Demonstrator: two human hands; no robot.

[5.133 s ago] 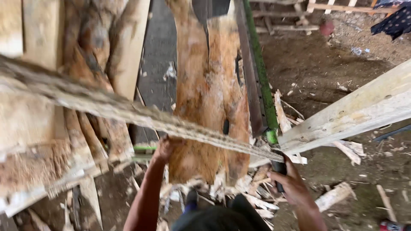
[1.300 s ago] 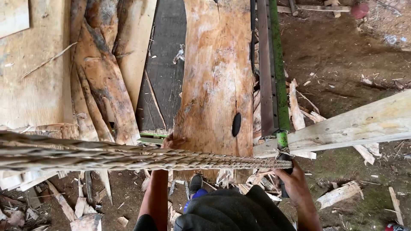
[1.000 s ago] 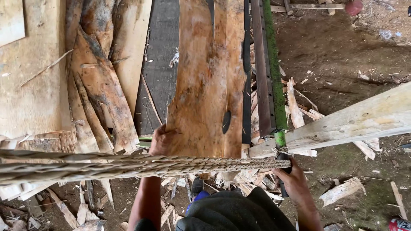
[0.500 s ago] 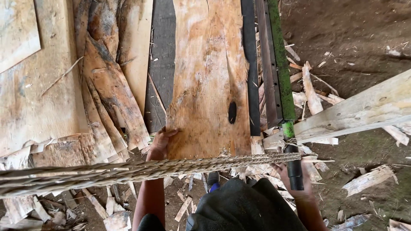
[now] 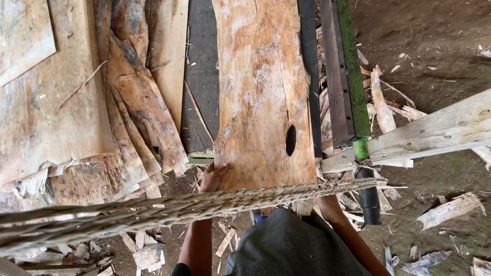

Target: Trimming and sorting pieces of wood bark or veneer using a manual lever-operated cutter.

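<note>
Gripping the near left corner of a long veneer sheet (image 5: 263,97) with the left hand (image 5: 212,176); right hand (image 5: 327,204) half-hidden behind a braided rope (image 5: 194,207), grip unclear.

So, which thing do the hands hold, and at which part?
The left hand grips the near left corner of the long orange-brown wood veneer sheet. The right hand's grip is hidden.

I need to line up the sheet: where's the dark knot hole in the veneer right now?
In the head view, the knot hole sits near the right edge of the veneer sheet, beside the dark rail, up and right of the left hand.
</note>
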